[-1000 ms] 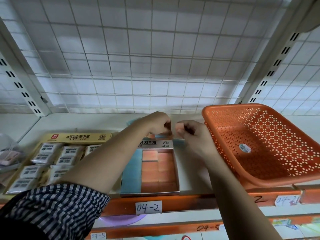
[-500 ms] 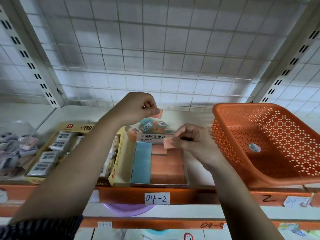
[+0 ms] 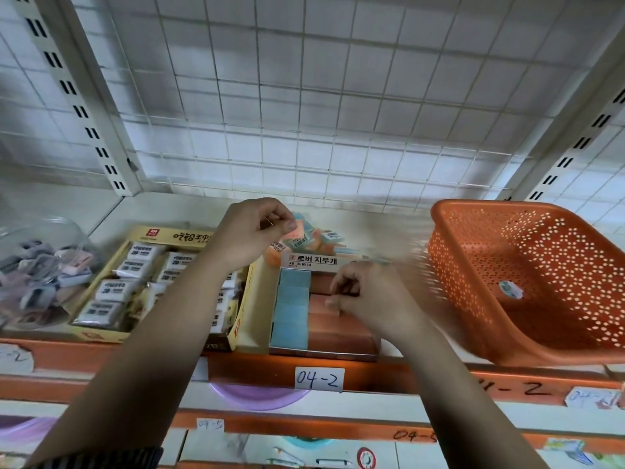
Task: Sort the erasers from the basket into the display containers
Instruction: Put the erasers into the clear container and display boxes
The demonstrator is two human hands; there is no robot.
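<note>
Right hand (image 3: 368, 296): the nearer of the two, low over the display tray, fingers curled in, tips pinching what looks like an orange eraser (image 3: 333, 305); blur hides the exact grip
Display tray (image 3: 324, 356): at the shelf's front edge above tag 04-2 (image 3: 319, 379), long axis running away from the person; blue column (image 3: 292, 306) on its left, orange columns (image 3: 341, 333) on its right
Key relation: the orange columns lie directly beneath the right fingertips, so the placing looks like a short drop straight down, the eraser laid in line with its neighbours
Left hand (image 3: 257, 228): farther back and higher, thumb and forefinger closed on a pink eraser (image 3: 295, 231), apart from the right hand
Loose pile (image 3: 311, 241): blue and orange erasers with barcodes, heaped behind the tray's label, just beside the left fingertips
Yellow box (image 3: 176, 235): left of the tray, holding white wrapped erasers
Basket (image 3: 449, 258): to the right, tilted, with one small eraser (image 3: 510, 289) inside, well apart from both hands
</note>
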